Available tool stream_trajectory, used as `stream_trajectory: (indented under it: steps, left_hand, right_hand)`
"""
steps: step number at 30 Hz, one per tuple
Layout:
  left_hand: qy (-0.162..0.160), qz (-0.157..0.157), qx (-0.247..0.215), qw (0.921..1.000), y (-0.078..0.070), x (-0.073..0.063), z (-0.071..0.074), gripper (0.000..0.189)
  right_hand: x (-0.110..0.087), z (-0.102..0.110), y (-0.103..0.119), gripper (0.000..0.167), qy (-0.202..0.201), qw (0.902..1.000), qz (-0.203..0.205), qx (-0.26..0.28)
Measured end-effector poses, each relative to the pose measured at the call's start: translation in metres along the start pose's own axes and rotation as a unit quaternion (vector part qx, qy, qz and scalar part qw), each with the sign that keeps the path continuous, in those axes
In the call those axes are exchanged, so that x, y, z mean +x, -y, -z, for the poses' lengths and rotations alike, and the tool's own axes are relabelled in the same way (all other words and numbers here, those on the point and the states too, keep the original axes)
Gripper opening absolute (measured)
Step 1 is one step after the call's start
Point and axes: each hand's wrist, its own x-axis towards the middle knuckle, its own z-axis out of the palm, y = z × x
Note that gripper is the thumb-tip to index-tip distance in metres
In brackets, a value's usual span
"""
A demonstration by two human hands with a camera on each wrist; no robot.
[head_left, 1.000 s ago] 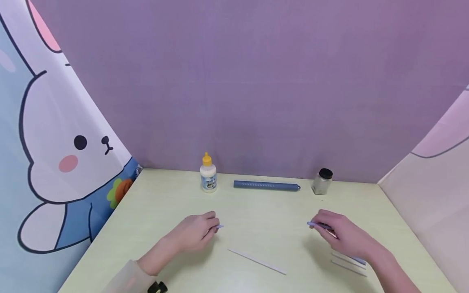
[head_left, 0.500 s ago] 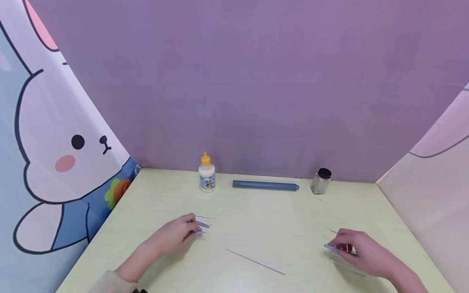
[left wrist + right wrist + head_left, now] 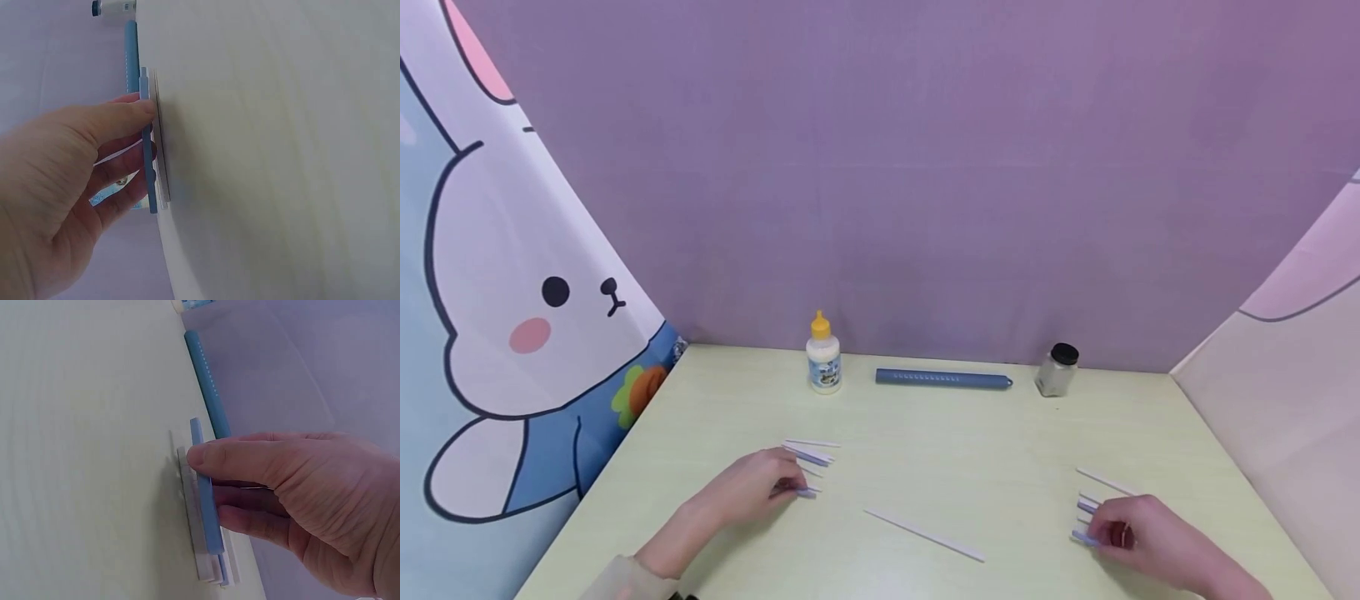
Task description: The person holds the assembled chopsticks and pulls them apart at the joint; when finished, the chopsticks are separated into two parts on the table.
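In the head view my left hand is low at the table's left side. Its thumb and fingers pinch a thin blue stick, clear in the left wrist view. Several white sticks and another blue stick lie just beyond that hand. At the right, my right hand pinches a blue stick between thumb and fingers. White sticks lie close beside it, and one more white stick is behind the hand. A longer white stick lies alone between both hands. The palms hide parts of both groups.
Along the table's back edge stand a glue bottle with a yellow cap and a small jar with a black lid. A dark blue rod lies between them. A purple cloth hangs behind the table.
My left hand has moved left and nearer, and sticks now show on the table beside it. My right hand has moved right and nearer, with a blue stick still pinched. The middle stick stays put.
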Motion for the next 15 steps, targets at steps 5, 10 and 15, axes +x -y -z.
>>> stream_trajectory:
  steps: [5, 10, 15]
  left_hand:
    - [-0.002, 0.002, -0.001, 1.0000, 0.0005, 0.0004, -0.0025, 0.012]
    - [-0.004, 0.004, -0.007, 1.0000, 0.0006, 0.0004, -0.0034, 0.013]
    - [-0.005, 0.001, -0.010, 0.9999, -0.0016, 0.0008, -0.0023, 0.016]
  right_hand:
    - [-0.0014, -0.0042, -0.0020, 0.027, 0.002, 1.0000, -0.003, -0.008]
    - [-0.0018, -0.0053, -0.0012, 0.026, 0.015, 0.9996, -0.021, -0.005]
    - [0.0010, -0.0056, -0.0007, 0.028, 0.003, 0.9998, 0.004, -0.018]
